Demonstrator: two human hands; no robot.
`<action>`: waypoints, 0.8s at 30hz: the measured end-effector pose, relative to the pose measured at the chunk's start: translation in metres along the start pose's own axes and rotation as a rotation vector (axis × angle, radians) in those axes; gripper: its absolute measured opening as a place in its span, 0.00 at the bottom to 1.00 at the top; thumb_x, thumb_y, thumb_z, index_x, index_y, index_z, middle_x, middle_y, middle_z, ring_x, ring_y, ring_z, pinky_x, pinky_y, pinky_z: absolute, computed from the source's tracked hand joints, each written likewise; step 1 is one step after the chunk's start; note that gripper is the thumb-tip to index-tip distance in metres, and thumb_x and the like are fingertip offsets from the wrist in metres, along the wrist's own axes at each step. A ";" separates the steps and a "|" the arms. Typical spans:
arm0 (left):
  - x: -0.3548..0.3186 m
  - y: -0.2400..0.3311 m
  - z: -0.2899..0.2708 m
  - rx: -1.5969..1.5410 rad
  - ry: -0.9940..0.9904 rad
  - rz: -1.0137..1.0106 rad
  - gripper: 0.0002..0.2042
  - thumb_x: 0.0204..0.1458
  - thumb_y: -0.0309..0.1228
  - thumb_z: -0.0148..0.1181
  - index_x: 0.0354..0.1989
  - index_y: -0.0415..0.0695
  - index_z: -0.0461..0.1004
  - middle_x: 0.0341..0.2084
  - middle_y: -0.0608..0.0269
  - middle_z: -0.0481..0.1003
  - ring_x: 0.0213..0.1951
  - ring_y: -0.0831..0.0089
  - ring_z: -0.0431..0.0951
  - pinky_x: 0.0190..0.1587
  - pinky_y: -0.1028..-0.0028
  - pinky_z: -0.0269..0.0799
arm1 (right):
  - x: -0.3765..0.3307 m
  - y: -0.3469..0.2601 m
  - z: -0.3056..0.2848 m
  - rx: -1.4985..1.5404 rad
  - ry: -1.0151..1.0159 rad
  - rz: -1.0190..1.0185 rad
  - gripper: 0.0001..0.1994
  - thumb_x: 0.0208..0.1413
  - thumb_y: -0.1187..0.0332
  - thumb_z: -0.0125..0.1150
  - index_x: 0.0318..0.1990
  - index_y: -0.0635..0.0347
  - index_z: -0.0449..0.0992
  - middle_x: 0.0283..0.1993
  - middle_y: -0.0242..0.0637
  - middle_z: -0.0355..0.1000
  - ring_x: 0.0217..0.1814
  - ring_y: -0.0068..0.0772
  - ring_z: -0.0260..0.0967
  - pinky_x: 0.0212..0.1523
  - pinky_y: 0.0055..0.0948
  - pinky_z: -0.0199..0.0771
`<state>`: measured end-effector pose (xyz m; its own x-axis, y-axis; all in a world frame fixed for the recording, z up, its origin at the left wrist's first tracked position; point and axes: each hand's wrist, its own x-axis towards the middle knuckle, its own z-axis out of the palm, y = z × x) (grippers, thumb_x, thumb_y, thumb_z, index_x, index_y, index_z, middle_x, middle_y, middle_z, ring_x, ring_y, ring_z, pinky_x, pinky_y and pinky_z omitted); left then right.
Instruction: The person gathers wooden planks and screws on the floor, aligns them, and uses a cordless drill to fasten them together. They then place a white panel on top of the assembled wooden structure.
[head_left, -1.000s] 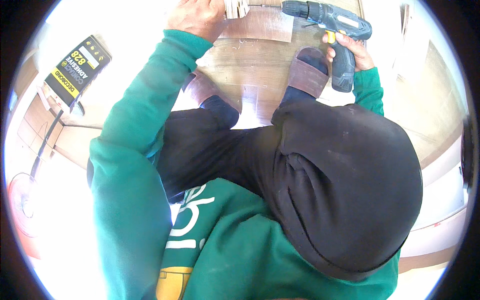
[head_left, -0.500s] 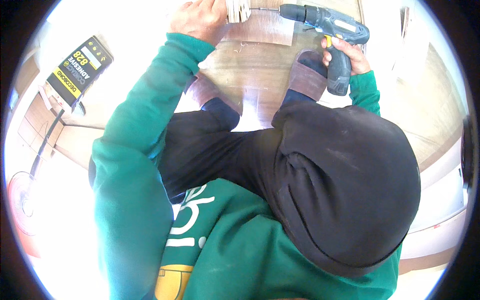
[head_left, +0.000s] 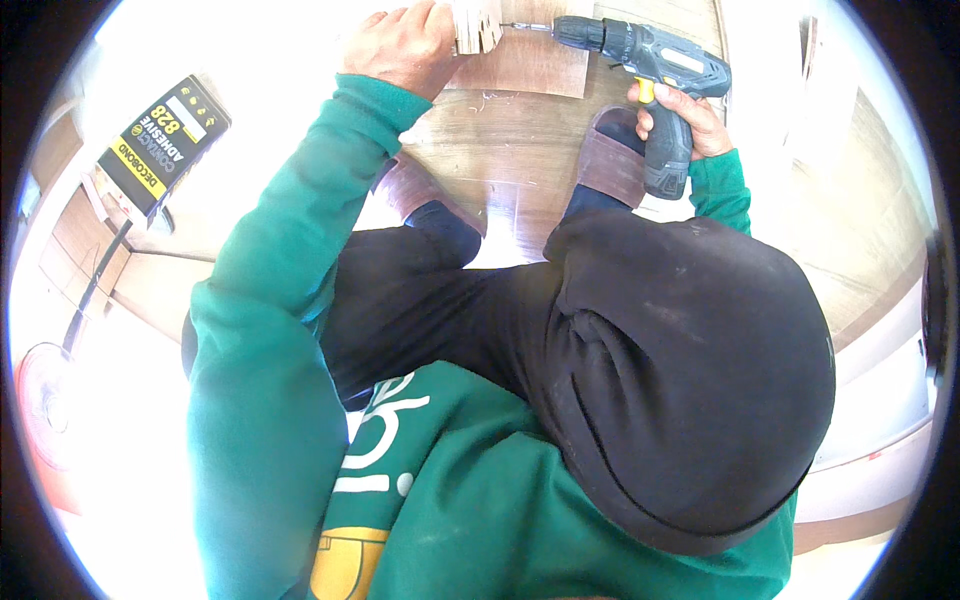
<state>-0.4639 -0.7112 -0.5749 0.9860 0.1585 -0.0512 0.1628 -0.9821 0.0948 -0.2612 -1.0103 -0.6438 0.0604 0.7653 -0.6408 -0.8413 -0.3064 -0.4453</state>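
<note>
I see a small pale wood block (head_left: 478, 26) with layered edges, standing on a brown wood-grain board (head_left: 520, 70) at the top of view. My left hand (head_left: 400, 45) is clamped on the block; my right hand (head_left: 680, 112) is wrapped around the dark grey cordless drill (head_left: 640, 70). Since half a second ago the drill has edged closer, its bit tip now at the block's side.
</note>
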 end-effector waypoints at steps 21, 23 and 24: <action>0.006 0.002 -0.001 -0.020 0.023 0.029 0.16 0.44 0.42 0.69 0.35 0.47 0.74 0.26 0.63 0.74 0.29 0.59 0.78 0.33 0.64 0.74 | -0.001 -0.012 0.013 -0.078 0.033 -0.002 0.19 0.59 0.62 0.61 0.53 0.65 0.71 0.44 0.42 0.76 0.31 0.29 0.73 0.32 0.30 0.79; 0.001 0.005 -0.001 -0.028 0.018 0.019 0.16 0.43 0.42 0.69 0.35 0.48 0.74 0.25 0.64 0.74 0.28 0.60 0.78 0.32 0.64 0.74 | 0.000 -0.010 0.008 -0.089 0.071 0.053 0.20 0.59 0.62 0.62 0.53 0.65 0.71 0.43 0.42 0.75 0.31 0.29 0.73 0.31 0.31 0.79; -0.002 0.005 0.001 -0.037 0.023 0.023 0.16 0.43 0.42 0.69 0.35 0.48 0.74 0.25 0.64 0.74 0.27 0.60 0.78 0.32 0.64 0.74 | -0.001 -0.005 0.007 -0.075 0.082 0.051 0.20 0.59 0.62 0.62 0.53 0.66 0.71 0.42 0.41 0.75 0.31 0.29 0.73 0.31 0.31 0.79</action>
<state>-0.4656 -0.7163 -0.5755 0.9900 0.1389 -0.0256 0.1410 -0.9811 0.1322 -0.2603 -1.0057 -0.6363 0.0651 0.6994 -0.7117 -0.8022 -0.3875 -0.4541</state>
